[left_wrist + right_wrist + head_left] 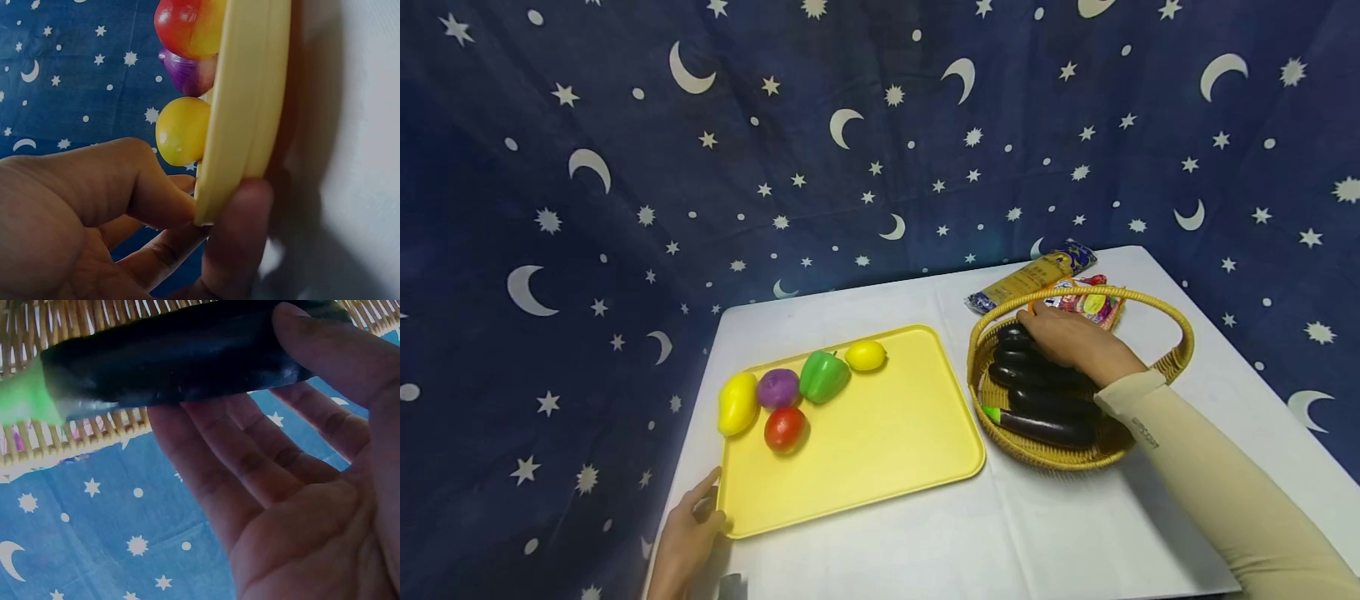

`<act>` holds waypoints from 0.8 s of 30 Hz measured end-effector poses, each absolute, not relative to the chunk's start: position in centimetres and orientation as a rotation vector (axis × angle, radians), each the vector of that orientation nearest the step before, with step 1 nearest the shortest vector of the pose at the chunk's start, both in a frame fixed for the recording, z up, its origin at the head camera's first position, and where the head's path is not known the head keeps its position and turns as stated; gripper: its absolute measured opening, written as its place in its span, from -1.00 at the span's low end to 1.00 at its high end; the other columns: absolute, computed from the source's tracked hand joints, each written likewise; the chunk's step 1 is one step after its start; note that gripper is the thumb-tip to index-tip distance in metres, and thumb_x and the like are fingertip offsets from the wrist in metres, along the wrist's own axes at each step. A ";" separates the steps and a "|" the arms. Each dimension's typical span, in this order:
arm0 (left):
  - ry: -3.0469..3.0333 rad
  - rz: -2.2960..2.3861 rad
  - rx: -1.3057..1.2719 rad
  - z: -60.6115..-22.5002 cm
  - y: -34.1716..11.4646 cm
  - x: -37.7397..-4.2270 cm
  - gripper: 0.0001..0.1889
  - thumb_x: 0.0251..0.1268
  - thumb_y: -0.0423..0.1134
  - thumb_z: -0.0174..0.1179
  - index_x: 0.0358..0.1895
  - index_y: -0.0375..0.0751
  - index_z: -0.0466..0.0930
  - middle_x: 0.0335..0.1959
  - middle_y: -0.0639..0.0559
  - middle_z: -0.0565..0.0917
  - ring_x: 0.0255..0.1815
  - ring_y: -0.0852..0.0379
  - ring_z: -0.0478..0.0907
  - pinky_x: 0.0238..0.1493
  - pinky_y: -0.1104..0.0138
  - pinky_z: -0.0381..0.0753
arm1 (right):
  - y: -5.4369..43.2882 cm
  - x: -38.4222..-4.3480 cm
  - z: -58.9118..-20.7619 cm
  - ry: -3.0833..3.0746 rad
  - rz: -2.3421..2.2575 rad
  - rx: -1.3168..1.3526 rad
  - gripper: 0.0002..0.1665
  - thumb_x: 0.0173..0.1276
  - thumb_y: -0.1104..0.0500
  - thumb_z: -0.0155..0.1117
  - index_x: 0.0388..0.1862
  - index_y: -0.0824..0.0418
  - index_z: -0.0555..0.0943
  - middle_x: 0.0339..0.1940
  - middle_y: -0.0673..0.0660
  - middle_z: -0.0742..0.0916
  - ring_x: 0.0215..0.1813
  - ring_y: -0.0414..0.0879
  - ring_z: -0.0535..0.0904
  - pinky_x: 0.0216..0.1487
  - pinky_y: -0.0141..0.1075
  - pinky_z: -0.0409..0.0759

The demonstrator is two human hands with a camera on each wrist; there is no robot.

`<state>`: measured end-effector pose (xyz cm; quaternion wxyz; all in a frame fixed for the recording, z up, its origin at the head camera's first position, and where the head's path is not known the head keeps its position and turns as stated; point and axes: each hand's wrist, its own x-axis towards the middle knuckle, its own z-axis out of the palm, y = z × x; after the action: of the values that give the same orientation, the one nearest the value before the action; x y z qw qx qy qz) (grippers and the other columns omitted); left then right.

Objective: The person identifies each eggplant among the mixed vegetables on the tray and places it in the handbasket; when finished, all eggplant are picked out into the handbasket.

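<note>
My left hand grips the near left corner of a yellow tray, thumb and fingers on both sides of its rim in the left wrist view. On the tray lie a mango, a purple onion, a green bell pepper, a lemon and a tomato. Inside a wicker basket, my right hand holds the rearmost eggplant between thumb and fingers. Several other eggplants lie in front of it, partly hidden by my arm.
Behind the basket lie a gold and blue packet and a red and purple packet. The basket's handle arches over my right hand. A dark blue star-and-moon cloth hangs behind the white table.
</note>
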<state>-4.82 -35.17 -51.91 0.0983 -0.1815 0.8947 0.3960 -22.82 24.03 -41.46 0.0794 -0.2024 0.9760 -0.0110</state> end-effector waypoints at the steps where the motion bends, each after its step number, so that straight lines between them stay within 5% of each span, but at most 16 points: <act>1: 2.651 1.161 -0.534 -51.8 -35.1 -4.8 -0.10 0.22 -0.41 0.18 0.71 -0.09 0.18 0.53 -0.41 0.46 0.56 -0.37 0.39 0.43 -0.07 0.40 | 24.1 -22.9 -41.5 2.912 -0.049 -0.598 -0.77 0.56 0.33 0.12 0.14 0.26 0.46 0.11 0.50 0.62 0.21 0.43 0.66 0.15 0.30 0.67; 6: 2.664 1.121 -0.535 -51.1 -34.9 -4.5 -0.12 0.22 -0.41 0.15 0.70 -0.14 0.18 0.51 -0.44 0.48 0.49 -0.37 0.49 0.18 0.21 0.52 | 24.5 -22.8 -41.2 2.888 -0.176 -0.588 -0.60 0.53 0.30 0.24 0.28 0.25 0.43 0.17 0.50 0.59 0.28 0.44 0.60 0.24 0.33 0.61; 9: 2.631 1.160 -0.556 -50.8 -34.7 -4.1 -0.15 0.29 -0.41 0.11 0.70 -0.15 0.15 0.51 -0.47 0.47 0.43 -0.35 0.55 -0.05 0.40 0.54 | 25.0 -21.7 -40.7 2.925 -0.234 -0.655 -0.49 0.51 0.23 0.32 0.35 0.27 0.43 0.06 0.41 0.60 0.11 0.29 0.62 0.14 0.24 0.62; 13: 2.568 1.267 -0.576 -50.1 -34.4 -3.5 -0.25 0.47 -0.38 0.03 0.72 -0.13 0.12 0.51 -0.48 0.46 0.23 -0.21 0.67 -0.21 0.39 0.65 | 25.7 -19.1 -40.1 3.038 -0.331 -0.811 -0.42 0.51 0.19 0.35 0.43 0.31 0.45 0.02 0.35 0.62 0.01 0.17 0.60 0.07 0.15 0.64; 16: 2.568 1.289 -0.563 -49.4 -34.2 -3.4 -0.32 0.60 -0.30 0.00 0.72 -0.12 0.13 0.50 -0.47 0.48 0.15 -0.08 0.66 -0.21 0.36 0.67 | 25.8 -17.2 -40.1 3.113 -0.423 -0.930 -0.40 0.47 0.23 0.39 0.42 0.32 0.49 0.08 0.34 0.64 0.08 0.17 0.63 0.10 0.14 0.67; 21: 2.630 1.159 -0.489 -48.9 -34.0 -4.0 -0.35 0.65 -0.16 0.01 0.71 -0.13 0.15 0.50 -0.50 0.46 0.31 -0.34 0.64 -0.09 0.30 0.67 | 25.1 -14.5 -40.6 3.161 -0.575 -1.058 -0.39 0.41 0.30 0.43 0.42 0.23 0.53 0.15 0.24 0.67 0.21 0.15 0.66 0.20 0.12 0.64; 24: 2.666 1.108 -0.464 -48.6 -33.8 -4.3 -0.35 0.65 -0.15 0.01 0.70 -0.14 0.17 0.55 -0.46 0.42 0.40 -0.44 0.57 0.06 0.12 0.71 | 24.1 -13.3 -41.2 3.155 -0.663 -1.100 -0.38 0.41 0.33 0.41 0.43 0.12 0.54 0.21 0.12 0.68 0.26 0.06 0.66 0.25 -0.08 0.64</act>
<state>-4.33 -33.82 -48.56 0.1085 -0.1579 0.9064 0.3766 -13.30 24.14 -41.17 -0.1319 -0.3202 0.9181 -0.1928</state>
